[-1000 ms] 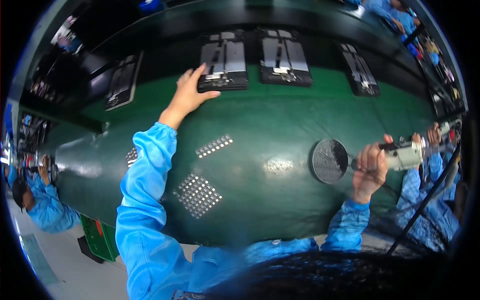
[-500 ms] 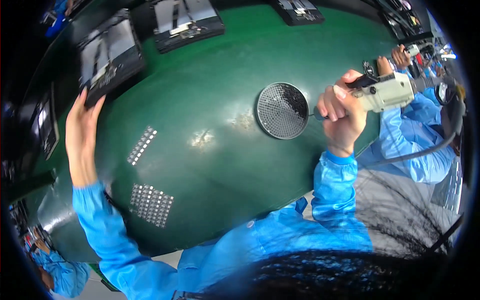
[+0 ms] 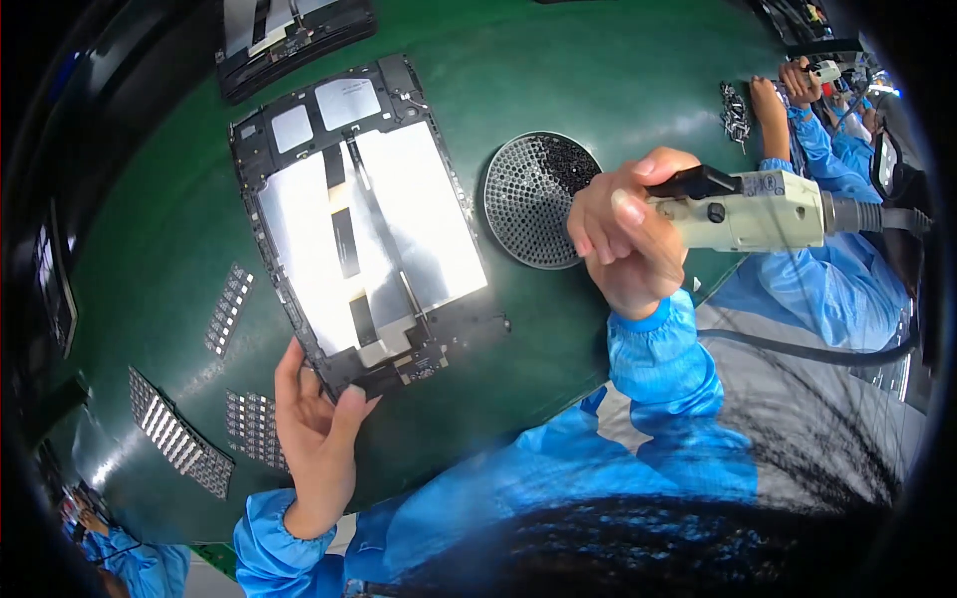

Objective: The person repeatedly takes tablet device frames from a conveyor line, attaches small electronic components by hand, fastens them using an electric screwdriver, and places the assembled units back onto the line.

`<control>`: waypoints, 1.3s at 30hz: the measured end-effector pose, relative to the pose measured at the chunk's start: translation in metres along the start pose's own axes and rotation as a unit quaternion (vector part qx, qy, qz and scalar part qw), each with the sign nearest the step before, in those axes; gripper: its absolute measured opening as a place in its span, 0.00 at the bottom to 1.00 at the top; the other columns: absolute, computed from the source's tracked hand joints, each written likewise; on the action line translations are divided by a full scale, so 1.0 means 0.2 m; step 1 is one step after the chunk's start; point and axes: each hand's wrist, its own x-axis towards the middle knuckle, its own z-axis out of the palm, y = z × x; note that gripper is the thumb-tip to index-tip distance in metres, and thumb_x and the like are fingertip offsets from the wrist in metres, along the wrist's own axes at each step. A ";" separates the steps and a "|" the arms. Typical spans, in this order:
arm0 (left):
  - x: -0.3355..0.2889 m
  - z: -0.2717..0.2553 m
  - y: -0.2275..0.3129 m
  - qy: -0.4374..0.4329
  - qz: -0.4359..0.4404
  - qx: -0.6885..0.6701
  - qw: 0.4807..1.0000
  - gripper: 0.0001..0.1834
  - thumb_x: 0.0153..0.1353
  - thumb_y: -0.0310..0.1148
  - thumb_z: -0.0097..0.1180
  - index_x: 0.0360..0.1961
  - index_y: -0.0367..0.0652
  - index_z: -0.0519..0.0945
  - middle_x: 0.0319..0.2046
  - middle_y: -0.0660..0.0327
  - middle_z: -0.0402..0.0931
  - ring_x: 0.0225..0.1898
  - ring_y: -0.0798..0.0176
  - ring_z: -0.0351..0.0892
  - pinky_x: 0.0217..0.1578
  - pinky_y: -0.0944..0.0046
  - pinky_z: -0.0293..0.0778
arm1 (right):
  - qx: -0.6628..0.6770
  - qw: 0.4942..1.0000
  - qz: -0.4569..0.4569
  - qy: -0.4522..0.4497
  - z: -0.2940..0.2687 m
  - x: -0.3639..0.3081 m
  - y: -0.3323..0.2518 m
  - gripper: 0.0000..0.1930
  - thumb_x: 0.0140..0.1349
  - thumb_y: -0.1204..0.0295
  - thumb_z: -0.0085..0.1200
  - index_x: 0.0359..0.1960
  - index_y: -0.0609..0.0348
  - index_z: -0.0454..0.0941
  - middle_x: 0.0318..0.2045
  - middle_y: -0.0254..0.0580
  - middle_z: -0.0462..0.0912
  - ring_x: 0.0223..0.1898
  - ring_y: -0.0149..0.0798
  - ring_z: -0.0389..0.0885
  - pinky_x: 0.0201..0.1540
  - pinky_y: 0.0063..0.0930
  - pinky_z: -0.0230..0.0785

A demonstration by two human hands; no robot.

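My left hand point(image 3: 317, 439) grips the near edge of an opened tablet point(image 3: 439, 209), thumb on top and fingers at the side. The tablet is tilted in front of me, its silver battery panels, dark strips and circuit parts exposed. My right hand point(image 3: 633, 239) is closed around an electric screwdriver point(image 3: 773, 211) with a pale body and a black lever. The driver's tip is hidden behind my fingers. Just left of that hand is a round dish point(image 3: 508, 219) full of holes, with small black screws heaped on its far right part.
Strips of small parts point(image 3: 230, 309), point(image 3: 179, 434), point(image 3: 254, 424) lie left of my left hand. Another opened tablet point(image 3: 299, 50) lies at the far left. A co-worker's hand point(image 3: 768, 110) rests near a pile of small pieces point(image 3: 735, 118). The screwdriver's thick cable point(image 3: 807, 351) loops on the right.
My left hand has brought a tablet from the far left toward me and rightward. My right hand with the screwdriver has shifted slightly left. Another strip of parts now shows at left.
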 end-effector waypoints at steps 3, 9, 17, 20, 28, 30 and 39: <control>-0.03 -0.18 0.02 -0.057 0.057 0.171 0.982 0.36 0.57 0.17 0.56 0.67 0.37 0.60 0.58 0.52 0.66 0.62 0.54 0.64 0.57 0.58 0.67 | 0.004 1.000 0.009 -0.007 0.00 -0.01 0.01 0.13 0.61 0.79 0.49 0.47 0.54 0.66 0.16 0.30 0.62 0.13 0.26 0.59 0.17 0.25 0.60; 0.17 -0.29 0.27 0.187 0.276 0.688 0.645 0.27 0.53 0.25 0.66 0.55 0.39 0.72 0.58 0.50 0.65 0.61 0.48 0.64 0.59 0.53 0.61 | -0.015 1.000 0.004 -0.012 -0.02 0.03 -0.01 0.13 0.61 0.78 0.50 0.47 0.54 0.67 0.15 0.30 0.62 0.13 0.26 0.58 0.17 0.24 0.59; 0.24 -0.44 0.23 0.157 0.244 0.512 0.809 0.17 0.52 0.24 0.67 0.40 0.36 0.72 0.40 0.57 0.75 0.43 0.61 0.72 0.50 0.63 0.65 | -0.017 1.000 -0.009 0.012 -0.10 0.02 -0.05 0.12 0.61 0.76 0.50 0.46 0.55 0.67 0.15 0.30 0.61 0.13 0.26 0.57 0.17 0.23 0.58; 0.24 -0.41 0.25 0.197 0.250 0.506 0.802 0.18 0.52 0.23 0.66 0.41 0.36 0.72 0.41 0.57 0.74 0.44 0.61 0.72 0.50 0.63 0.65 | -0.023 1.000 0.007 0.018 -0.10 -0.03 -0.07 0.12 0.61 0.77 0.49 0.45 0.55 0.66 0.15 0.30 0.62 0.13 0.25 0.57 0.16 0.23 0.59; 0.23 -0.48 0.25 0.147 0.273 0.589 0.746 0.16 0.53 0.22 0.66 0.41 0.37 0.72 0.42 0.57 0.74 0.44 0.61 0.72 0.49 0.65 0.66 | -0.022 1.000 0.021 -0.007 -0.10 -0.07 -0.03 0.13 0.60 0.78 0.50 0.45 0.54 0.64 0.16 0.30 0.62 0.12 0.25 0.60 0.16 0.23 0.61; 0.25 -0.53 0.23 0.149 0.253 0.493 0.819 0.15 0.55 0.21 0.64 0.40 0.36 0.72 0.38 0.59 0.75 0.41 0.65 0.72 0.46 0.67 0.67 | -0.022 0.999 0.037 -0.005 -0.10 -0.07 -0.02 0.13 0.60 0.78 0.51 0.45 0.54 0.64 0.16 0.30 0.62 0.12 0.26 0.60 0.16 0.24 0.61; 0.29 -0.38 0.27 0.134 0.272 0.565 0.767 0.13 0.60 0.26 0.60 0.46 0.34 0.78 0.42 0.56 0.74 0.43 0.65 0.72 0.43 0.69 0.67 | -0.048 0.998 0.051 -0.004 -0.14 -0.05 0.00 0.14 0.60 0.76 0.53 0.45 0.54 0.64 0.17 0.31 0.63 0.12 0.26 0.61 0.16 0.25 0.61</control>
